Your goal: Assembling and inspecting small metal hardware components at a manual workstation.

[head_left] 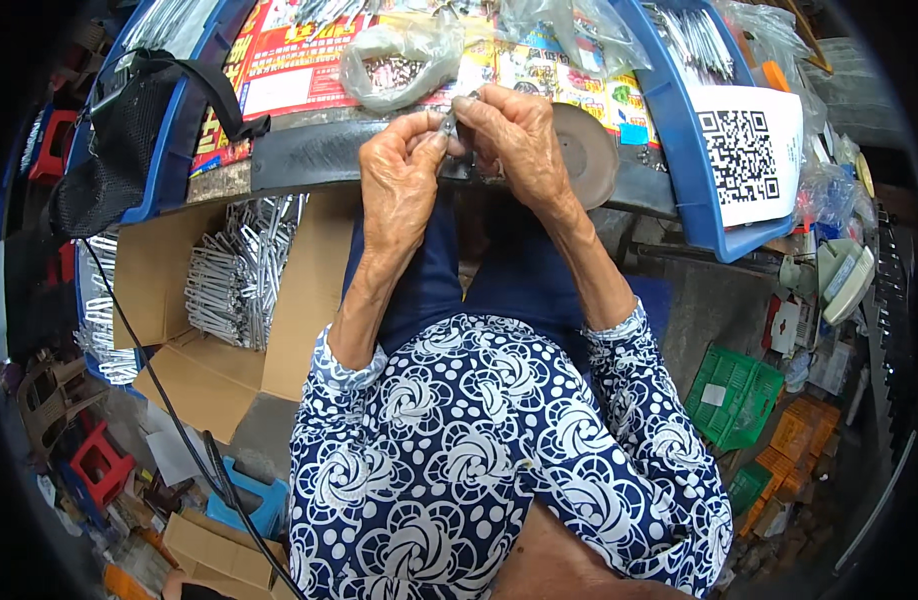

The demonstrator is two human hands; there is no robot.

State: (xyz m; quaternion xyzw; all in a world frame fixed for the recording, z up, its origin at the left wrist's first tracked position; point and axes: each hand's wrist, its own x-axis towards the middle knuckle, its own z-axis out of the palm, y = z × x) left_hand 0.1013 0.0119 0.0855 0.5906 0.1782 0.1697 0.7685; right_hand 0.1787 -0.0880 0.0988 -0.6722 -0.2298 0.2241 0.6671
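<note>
My left hand [401, 175] and my right hand [519, 140] meet at the front edge of the workbench, fingertips almost together. Between them is a small grey metal piece [448, 123], pinched by the left thumb and fingers. The right thumb and fingers are closed at its other end; most of it is hidden by my fingers. Just beyond the hands lies a clear plastic bag [364, 80], opened out, with many tiny dark metal parts [394, 74] inside. Beside my right hand sits a round brown disc [589, 155] at the bench edge.
Blue trays flank the bench: the right tray [695, 185] holds thin metal strips, the left tray [175, 125] has a black mesh bag [119, 150] over it. Below left, a cardboard box [314, 255] holds metal pieces [237, 280]. A green crate [734, 398] stands low right.
</note>
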